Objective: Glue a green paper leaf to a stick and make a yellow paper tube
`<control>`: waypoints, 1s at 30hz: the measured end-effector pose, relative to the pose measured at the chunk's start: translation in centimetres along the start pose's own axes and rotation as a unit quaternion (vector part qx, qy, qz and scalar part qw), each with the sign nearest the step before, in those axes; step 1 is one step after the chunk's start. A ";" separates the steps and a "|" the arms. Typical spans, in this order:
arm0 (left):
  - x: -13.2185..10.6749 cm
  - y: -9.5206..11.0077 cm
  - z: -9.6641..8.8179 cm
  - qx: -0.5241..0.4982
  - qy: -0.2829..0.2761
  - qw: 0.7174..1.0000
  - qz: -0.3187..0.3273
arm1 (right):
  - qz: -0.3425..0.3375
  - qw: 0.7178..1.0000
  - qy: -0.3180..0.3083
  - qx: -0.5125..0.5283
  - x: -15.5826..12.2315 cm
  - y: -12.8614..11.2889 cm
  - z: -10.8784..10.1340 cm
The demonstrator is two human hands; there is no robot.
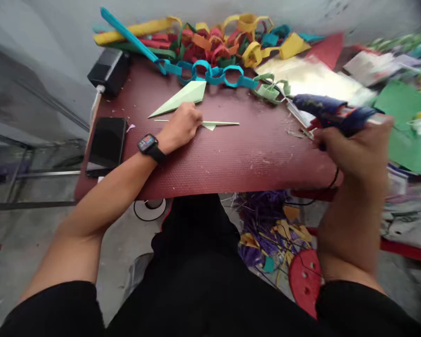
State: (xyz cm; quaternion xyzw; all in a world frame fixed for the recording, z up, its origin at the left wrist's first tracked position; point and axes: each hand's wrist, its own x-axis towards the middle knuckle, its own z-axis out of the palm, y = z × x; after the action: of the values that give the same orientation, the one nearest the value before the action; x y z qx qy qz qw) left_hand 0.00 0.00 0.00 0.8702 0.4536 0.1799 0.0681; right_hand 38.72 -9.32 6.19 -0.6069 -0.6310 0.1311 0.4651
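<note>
My left hand (184,122), a black watch on its wrist, rests on the table with fingers curled closed over a thin pale green paper strip (228,123). A small pointed paper flap (209,126) shows just beside the fingertips. Behind this hand lies a folded pale green paper piece (182,99), long and pointed at its left end. At the right, my right hand (358,145) grips a dark blue glue gun (319,105), its nozzle facing left, raised near the table's right side. Motion blurs this hand.
A blue paper chain (215,75) and a heap of coloured paper loops (214,44) line the wall. A phone (107,142) and a black adapter box (109,70) sit at the left of the maroon table (238,168). Green sheets (403,135) lie right. Paper scraps (266,238) litter the floor.
</note>
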 end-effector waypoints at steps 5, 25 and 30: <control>0.0 -0.2 0.5 -0.040 0.014 0.999 0.004 | -0.026 0.985 -0.169 0.015 1.6 -1.9 2.2; 0.0 0.2 -0.2 -0.063 -0.010 0.998 -0.022 | -0.093 0.948 -0.303 0.027 3.9 -3.1 11.9; -0.2 0.6 -0.8 -0.061 -0.033 0.997 -0.029 | -0.099 0.944 -0.314 0.029 3.5 -3.2 12.1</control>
State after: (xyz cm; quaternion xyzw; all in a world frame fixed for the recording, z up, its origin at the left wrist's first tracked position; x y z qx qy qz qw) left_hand 0.06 -0.49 0.84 0.8565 0.4641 0.1762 0.1416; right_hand 28.22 -2.09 3.61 -0.4556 -0.7977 0.2870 0.2714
